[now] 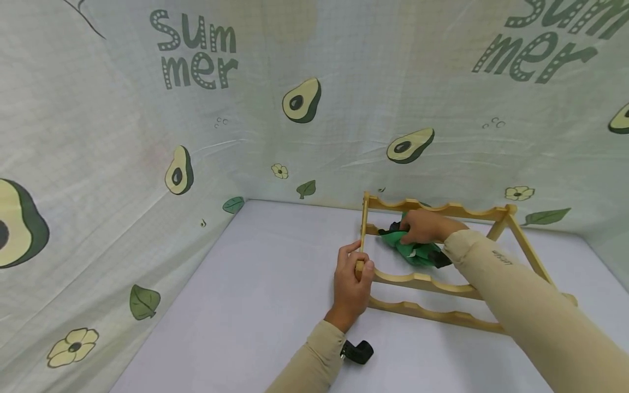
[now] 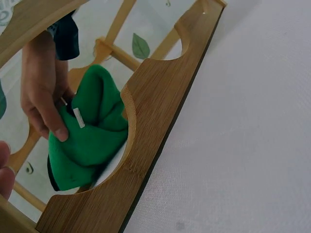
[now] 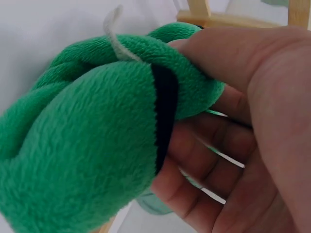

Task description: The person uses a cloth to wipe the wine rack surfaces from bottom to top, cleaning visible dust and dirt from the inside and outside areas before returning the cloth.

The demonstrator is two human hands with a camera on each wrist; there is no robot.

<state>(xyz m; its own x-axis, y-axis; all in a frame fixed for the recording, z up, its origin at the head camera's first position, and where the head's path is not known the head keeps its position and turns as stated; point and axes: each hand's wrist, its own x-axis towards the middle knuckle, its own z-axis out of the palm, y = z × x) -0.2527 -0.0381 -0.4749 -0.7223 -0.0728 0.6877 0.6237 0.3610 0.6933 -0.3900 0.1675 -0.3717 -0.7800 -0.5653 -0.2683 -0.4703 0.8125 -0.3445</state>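
A wooden rack with scalloped rails point(image 1: 417, 281) stands on the white table. My left hand point(image 1: 351, 284) grips its front left corner, the thumb and fingers around the end of the upper front rail. My right hand point(image 1: 425, 226) reaches over the rack and holds a bunched green cloth point(image 1: 415, 254) inside the frame. In the right wrist view the plush cloth point(image 3: 87, 141) has a dark edging and a small white loop, with thumb and fingers pinching its folds. The left wrist view has the cloth point(image 2: 90, 150) behind a scalloped rail point(image 2: 146, 111).
A black object point(image 1: 358, 352) lies beside my left wrist, partly hidden by the sleeve. Behind the table point(image 1: 265, 289) hangs a pale curtain point(image 1: 344, 65) printed with avocados, leaves and lettering, and it continues along the left side.
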